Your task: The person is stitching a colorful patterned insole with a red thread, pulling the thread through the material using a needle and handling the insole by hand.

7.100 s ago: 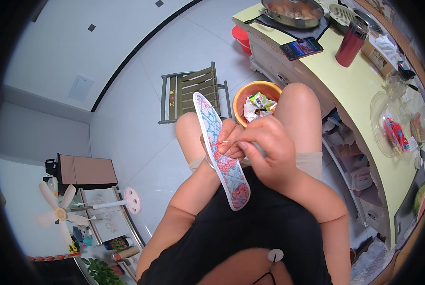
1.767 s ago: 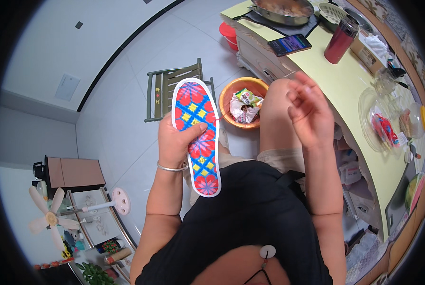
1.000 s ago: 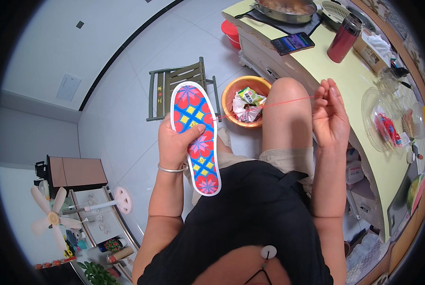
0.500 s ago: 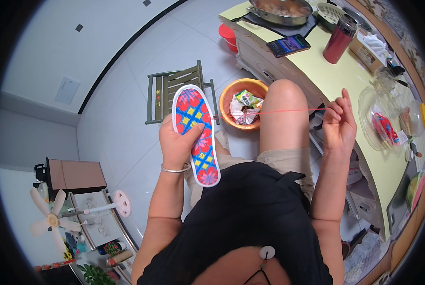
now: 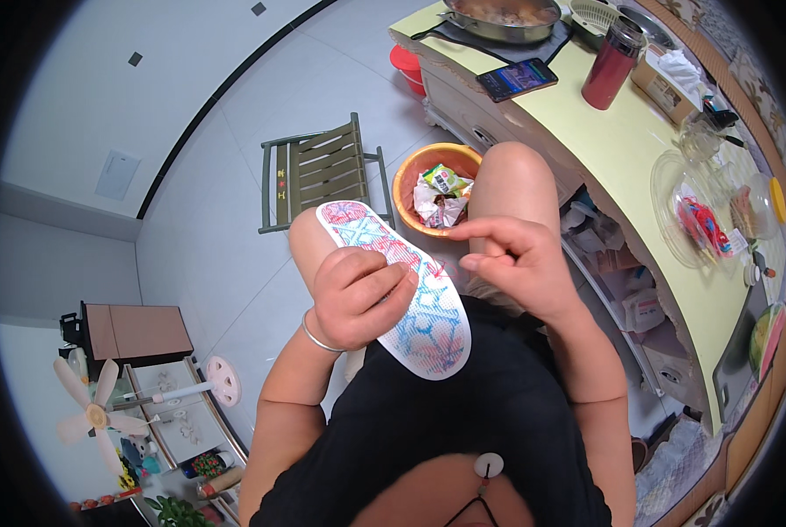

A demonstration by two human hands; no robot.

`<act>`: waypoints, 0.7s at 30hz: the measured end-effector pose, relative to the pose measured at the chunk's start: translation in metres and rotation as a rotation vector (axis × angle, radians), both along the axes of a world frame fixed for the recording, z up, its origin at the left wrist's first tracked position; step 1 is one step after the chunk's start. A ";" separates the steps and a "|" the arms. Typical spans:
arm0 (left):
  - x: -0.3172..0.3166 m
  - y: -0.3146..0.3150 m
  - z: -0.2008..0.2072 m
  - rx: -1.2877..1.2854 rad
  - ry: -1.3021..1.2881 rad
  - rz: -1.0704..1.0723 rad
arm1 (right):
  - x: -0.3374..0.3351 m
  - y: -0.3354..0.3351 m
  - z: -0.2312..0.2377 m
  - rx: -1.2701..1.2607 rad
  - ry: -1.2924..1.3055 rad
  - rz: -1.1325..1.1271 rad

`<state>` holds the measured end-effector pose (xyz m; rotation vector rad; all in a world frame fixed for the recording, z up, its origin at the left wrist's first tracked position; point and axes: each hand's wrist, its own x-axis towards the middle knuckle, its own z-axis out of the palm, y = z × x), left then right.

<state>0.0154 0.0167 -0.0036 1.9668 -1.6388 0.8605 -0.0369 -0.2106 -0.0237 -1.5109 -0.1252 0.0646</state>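
Note:
In front of my lap my left hand [image 5: 362, 299] is closed on an embroidered insole [image 5: 428, 329]. Its back faces up, white with red and blue stitch lines, and my curled fingers lie across its middle. A short loop of red thread [image 5: 438, 270] stands out at the edge nearest my other hand. My right hand [image 5: 520, 263] hovers just right of the insole, apart from it. Its index finger is stretched out and the thumb is spread from it, with nothing visible between them. The remaining fingers are partly hidden, and I see no needle.
An orange bin [image 5: 402, 189] with wrappers stands beyond my knees, next to a folding stool [image 5: 327, 171]. On the yellow counter [image 5: 626, 132] at the right are a phone [image 5: 518, 80], a red flask [image 5: 611, 68], a pan [image 5: 507, 22] and a clear container [image 5: 674, 224] holding red and blue thread.
The insole has turned from its patterned face to its back and tilted. My right hand has come in from the far right, and the taut red thread no longer shows.

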 end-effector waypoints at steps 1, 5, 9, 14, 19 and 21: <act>0.000 -0.001 0.001 0.008 0.000 -0.008 | 0.002 0.004 -0.003 -0.003 0.027 0.045; -0.002 0.000 -0.001 0.033 0.011 -0.023 | 0.008 0.010 -0.009 -0.052 0.091 0.114; -0.005 0.002 -0.002 0.046 0.067 -0.019 | 0.013 0.010 -0.017 0.106 -0.056 -0.236; -0.002 0.006 -0.005 0.041 0.093 -0.013 | 0.010 -0.006 -0.014 0.111 0.015 -0.098; -0.001 0.006 -0.006 0.017 0.162 -0.032 | 0.002 0.016 -0.023 -0.246 -0.143 -0.006; -0.001 0.007 -0.008 0.009 0.178 -0.062 | 0.006 0.016 -0.031 -0.147 -0.218 -0.124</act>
